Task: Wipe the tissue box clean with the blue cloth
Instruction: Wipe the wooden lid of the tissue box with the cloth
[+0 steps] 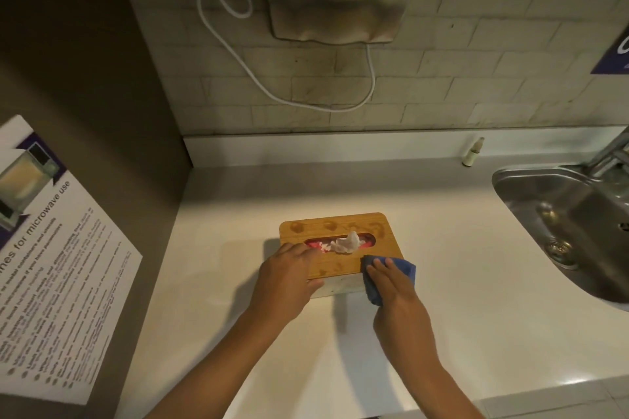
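The tissue box (337,248) sits on the desk (442,282), left of the sink (561,214). The left hand (289,279) grips its near left corner. The right hand (398,286), fingers flat and relaxed, presses the blue cloth (405,269) against its near right corner.

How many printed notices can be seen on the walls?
2: a microwave notice on the left wall, and a purple notice cut off at the right edge.

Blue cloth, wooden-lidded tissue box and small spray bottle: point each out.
blue cloth (401,270), head view, bare fold beside the fingers
wooden-lidded tissue box (340,226), head view, far lid strip
small spray bottle (472,154), head view, body
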Motion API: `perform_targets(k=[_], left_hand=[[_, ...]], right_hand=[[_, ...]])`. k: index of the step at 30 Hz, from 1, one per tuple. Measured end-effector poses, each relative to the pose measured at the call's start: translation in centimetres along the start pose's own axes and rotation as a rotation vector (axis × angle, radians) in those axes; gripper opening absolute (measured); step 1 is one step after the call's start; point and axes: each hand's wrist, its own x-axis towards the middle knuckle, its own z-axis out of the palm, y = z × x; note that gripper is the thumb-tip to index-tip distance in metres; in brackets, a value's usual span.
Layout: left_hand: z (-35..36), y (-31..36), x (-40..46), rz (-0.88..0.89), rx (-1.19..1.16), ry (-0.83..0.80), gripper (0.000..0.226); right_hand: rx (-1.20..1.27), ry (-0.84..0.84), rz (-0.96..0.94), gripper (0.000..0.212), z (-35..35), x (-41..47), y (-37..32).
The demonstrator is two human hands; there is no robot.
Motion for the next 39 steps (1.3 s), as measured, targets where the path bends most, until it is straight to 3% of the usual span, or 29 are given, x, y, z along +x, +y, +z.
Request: perform_targets(k=[4,11,16,22,26,32,37,39], left_hand=[[0.1,0.0,0.1,-0.009,-0.015,0.01,0.059],[0.5,-0.1,0.1,-0.027,-0.013,0.023,0.06],[0.7,-0.2,0.2,-0.027,0.02,0.026,0.06],[0.9,-0.1,0.2,-0.027,0.025,0.023,0.06],[1.0,-0.1,0.1,-0.033,0.023,0.018,0.06],[0.8,-0.1,0.1,-0.024,-0.048,0.005,0.061],[-0.7,-3.4,-1.9,-0.104,-0.381,0.028,0.096],[-1.5,-5.4,-1.6,-0.183,-0.486,-0.05,0.115]], right_hand=[[0.036,0.029,0.097,0.061,-0.2,2.1,0.0],[0.008,-0.032,-0.068,0.073,0.9,0.2,-1.3],[0.042,0.019,0.055,0.061,0.4,2.0,-1.1],[0.0,-0.033,-0.096,0.071,1.2,0.2,-2.0],[0.014,-0.016,0.0,0.063,0.6,1.6,-1.6],[0.031,-0.028,-0.054,0.061,1.2,2.0,-3.3],[0.045,-0.032,-0.04,0.061,1.1,2.2,-2.7],[0.05,-0.041,-0.034,0.06,1.0,2.2,-2.8]])
